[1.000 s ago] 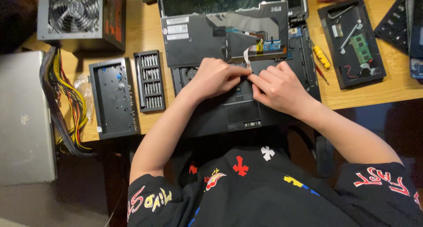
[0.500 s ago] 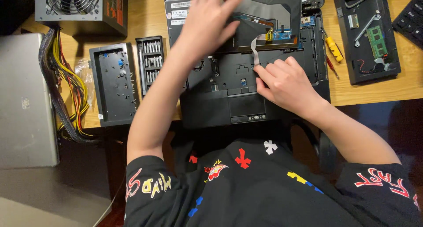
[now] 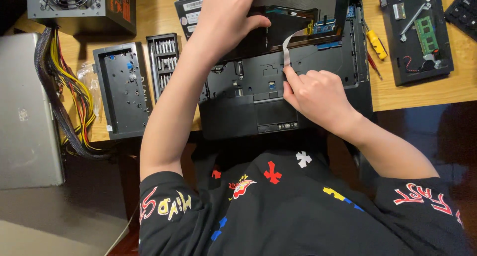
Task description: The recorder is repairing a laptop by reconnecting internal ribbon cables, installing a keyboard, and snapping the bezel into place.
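The left hand reaches forward over the opened laptop and holds up a dark flat panel, which is tilted up from the laptop body. The thumb lies on the near face of this panel and the other fingers are curled around its far side, so the hand is closed on it. The right hand rests on the laptop body, just in front of the raised panel. Its thumb and first finger are pressed together at the lower end of a thin white ribbon cable. This cable goes up from the laptop body to the underside of the lifted panel, and it bends a little on the way.

The laptop lies on the wooden tabletop, at the near edge, directly in front of the person. To the left of it stands a case of screwdriver bits, and beside that lies a dark plastic cover. Further left there is a power supply with a fan and a bundle of coloured wires. To the right of the laptop lies a yellow screwdriver, and near it a black tray with a green memory module inside.
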